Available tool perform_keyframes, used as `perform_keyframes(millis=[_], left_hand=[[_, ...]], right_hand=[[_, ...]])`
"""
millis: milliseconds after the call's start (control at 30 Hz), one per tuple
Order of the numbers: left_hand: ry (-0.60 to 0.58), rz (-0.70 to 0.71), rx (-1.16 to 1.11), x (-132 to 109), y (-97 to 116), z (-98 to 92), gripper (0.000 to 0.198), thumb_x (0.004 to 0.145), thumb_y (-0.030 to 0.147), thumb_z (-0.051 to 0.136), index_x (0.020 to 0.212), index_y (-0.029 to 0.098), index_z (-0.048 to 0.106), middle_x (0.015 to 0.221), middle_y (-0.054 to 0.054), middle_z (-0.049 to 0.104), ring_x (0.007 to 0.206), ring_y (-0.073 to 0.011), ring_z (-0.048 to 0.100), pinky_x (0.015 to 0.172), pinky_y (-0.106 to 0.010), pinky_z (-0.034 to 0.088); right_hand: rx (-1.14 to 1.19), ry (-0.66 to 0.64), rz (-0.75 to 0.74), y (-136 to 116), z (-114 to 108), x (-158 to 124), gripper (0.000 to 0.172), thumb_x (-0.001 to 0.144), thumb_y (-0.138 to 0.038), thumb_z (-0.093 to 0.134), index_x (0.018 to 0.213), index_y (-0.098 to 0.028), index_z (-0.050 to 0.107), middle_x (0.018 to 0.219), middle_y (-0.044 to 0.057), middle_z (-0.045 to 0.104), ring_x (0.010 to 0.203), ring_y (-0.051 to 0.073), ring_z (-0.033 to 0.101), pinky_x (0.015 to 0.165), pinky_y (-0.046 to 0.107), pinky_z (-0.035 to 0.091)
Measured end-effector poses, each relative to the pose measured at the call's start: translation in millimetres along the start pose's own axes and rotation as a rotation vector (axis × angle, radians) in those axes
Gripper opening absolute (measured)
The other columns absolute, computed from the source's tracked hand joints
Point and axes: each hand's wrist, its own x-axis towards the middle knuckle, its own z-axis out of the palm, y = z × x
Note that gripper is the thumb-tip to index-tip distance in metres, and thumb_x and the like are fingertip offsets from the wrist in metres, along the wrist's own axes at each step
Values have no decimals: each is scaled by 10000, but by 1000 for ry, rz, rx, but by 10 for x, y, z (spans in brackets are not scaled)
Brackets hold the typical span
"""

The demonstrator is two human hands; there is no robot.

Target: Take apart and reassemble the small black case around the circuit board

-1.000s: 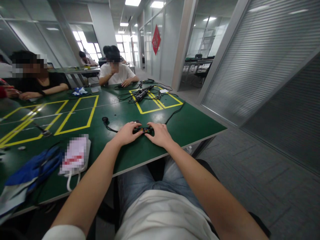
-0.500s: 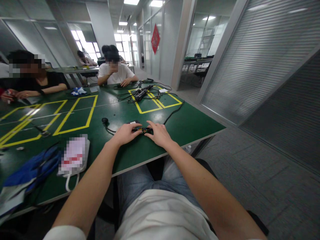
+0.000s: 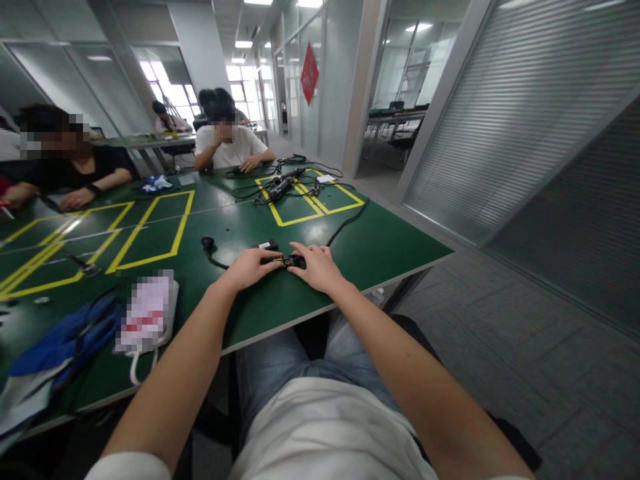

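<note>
A small black device (image 3: 287, 262) with orange and yellow marks lies between my hands, low over the green table (image 3: 265, 300). My left hand (image 3: 249, 268) pinches its left end between thumb and fingers. Its right end is gripped by my right hand (image 3: 319, 268). Just behind my left fingertips is a black block (image 3: 265, 245) with a white label. A black plug (image 3: 208, 244) on a short cable rests left of my left hand, the cable passing behind that hand. Another black cable (image 3: 345, 223) runs from behind my right hand toward the back right.
Black tools and cables (image 3: 283, 187) lie within yellow tape at the back. On the left are a white-cased object (image 3: 171, 313) with a cord and blue gloves (image 3: 65, 337). People sit across the table. The table's front edge (image 3: 280, 328) is near my lap.
The black block behind my left hand shows more fully. At the far left, a person's hand has shifted on the table. My hands keep nearly the same place on the device.
</note>
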Motion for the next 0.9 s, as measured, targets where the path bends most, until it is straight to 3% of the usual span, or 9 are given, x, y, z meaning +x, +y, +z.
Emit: perform_keyframes(millis=[167,333,400,600,900], left_hand=[[-15,17,24,27,-27,31,442,943,463,611,1263,227,806,1196,-87,819,1086,-292,743,970,-357,548],[3,-31,-78,1,-113,1,612,824,265,630,1431,187,663,994,-53,790,827,-207,725,814,-320,575],[18,-43,-152,-15,-148,-33,646,775,208,615,1421,189,637,961,-34,783,776,-187,709,777,-311,580],[-19,-45,-173,-5,-190,-115,265,812,288,625,992,199,799,916,-54,802,852,-230,727,872,-357,586],[7,-26,-52,9,-229,-120,288,858,293,640,1031,224,859,1014,-65,825,930,-240,726,934,-351,558]], right_hand=[[17,14,18,-13,-25,-6,443,948,-336,773,1362,-256,639,1228,77,780,1208,294,641,1073,478,389],[-1,55,46,-22,-41,-17,238,906,-243,718,1144,-244,726,1140,68,781,1124,282,662,1028,444,423],[-8,72,54,-18,-43,-17,234,888,-190,691,1108,-247,749,1135,63,784,1120,278,661,1023,438,426],[-57,84,48,1,-45,-8,248,919,-126,619,1039,-242,802,1124,63,802,1094,275,664,1015,448,407],[-92,64,52,-42,-60,-24,274,961,-130,602,1093,-237,818,1174,61,804,1110,264,654,1011,443,358]])
